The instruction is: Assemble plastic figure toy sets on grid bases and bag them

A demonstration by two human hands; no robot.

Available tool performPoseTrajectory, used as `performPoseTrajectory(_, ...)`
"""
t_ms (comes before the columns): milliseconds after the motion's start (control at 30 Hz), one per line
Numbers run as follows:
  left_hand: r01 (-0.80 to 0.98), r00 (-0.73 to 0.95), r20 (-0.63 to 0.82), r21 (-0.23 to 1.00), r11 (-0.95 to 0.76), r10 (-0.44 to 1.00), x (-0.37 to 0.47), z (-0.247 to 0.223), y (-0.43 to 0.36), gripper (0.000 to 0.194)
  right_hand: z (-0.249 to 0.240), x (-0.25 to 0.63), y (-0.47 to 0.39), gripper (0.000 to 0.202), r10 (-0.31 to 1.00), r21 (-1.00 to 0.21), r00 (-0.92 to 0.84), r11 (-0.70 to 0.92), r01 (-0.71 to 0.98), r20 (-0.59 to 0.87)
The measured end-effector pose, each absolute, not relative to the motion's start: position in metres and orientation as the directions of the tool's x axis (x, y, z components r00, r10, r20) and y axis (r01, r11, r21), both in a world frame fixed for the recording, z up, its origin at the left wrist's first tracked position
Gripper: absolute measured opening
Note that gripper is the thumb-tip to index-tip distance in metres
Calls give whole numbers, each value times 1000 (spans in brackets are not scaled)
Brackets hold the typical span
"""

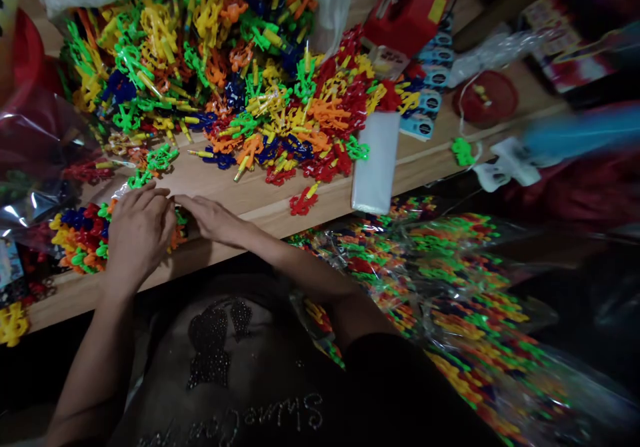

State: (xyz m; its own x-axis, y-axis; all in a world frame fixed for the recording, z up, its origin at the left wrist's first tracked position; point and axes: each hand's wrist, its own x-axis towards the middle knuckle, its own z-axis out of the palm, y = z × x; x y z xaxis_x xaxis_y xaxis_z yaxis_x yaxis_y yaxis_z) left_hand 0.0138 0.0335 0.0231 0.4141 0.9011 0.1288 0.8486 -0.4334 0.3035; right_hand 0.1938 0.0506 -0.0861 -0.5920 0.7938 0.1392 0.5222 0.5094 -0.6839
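My left hand (pixel 140 230) lies over a bundle of small coloured plastic figures (pixel 83 237) at the table's front edge, its fingers bent and pressed together. The bundle shows yellow, blue, red, green and orange pieces. My right hand (pixel 207 219) reaches in from the right, its fingertips meeting the left hand at the bundle's right end; what they pinch is hidden. Just behind the hands lie loose green figures (pixel 161 158). A large heap of figures with yellow tubes (pixel 200 67) spreads across the table behind them.
A stack of clear bags (pixel 376 160) lies right of the heap. One red figure (pixel 303 200) is near the front edge. Filled bags (pixel 450 274) are piled below the table. A red lid (pixel 485 98) and red box (pixel 410 10) stand at the back right.
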Motion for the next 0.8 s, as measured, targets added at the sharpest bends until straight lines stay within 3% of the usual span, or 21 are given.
performPoseTrajectory(67, 847, 420, 130, 299, -440, 898, 14, 22, 33, 37, -77, 217, 62, 46, 874, -657, -463, 435, 616, 145)
performPoseTrajectory(200, 850, 415, 117, 304, -430, 902, 14, 23, 33, 40, -63, 261, 77, 29, 999, -482, -51, 43, 875, -4)
performPoseTrajectory(300, 837, 427, 108, 329, -438, 898, 11, 27, 32, 41, -65, 277, 71, 23, 995, -427, 40, -75, 901, -90)
performPoseTrajectory(367, 819, 445, 102, 355, -451, 889, 8, 30, 31, 40, -72, 278, 62, 24, 997, -492, 40, -70, 868, -71)
performPoseTrajectory(467, 798, 453, 102, 397, -454, 886, 3, 31, 31, 35, -84, 267, 52, 38, 1000, -707, 12, -27, 707, -26)
performPoseTrajectory(567, 778, 461, 125, 418, -468, 878, 1, 29, 34, 31, -88, 240, 53, 45, 988, -861, -154, 83, 502, 5)
performPoseTrajectory(700, 755, 479, 176, 416, -506, 860, 1, 26, 38, 28, -85, 201, 67, 29, 924, -917, -381, 163, 364, 13)
performPoseTrajectory(800, 754, 486, 195, 399, -522, 852, 0, 24, 38, 26, -88, 184, 75, 36, 917, -919, -398, 123, 375, -40)
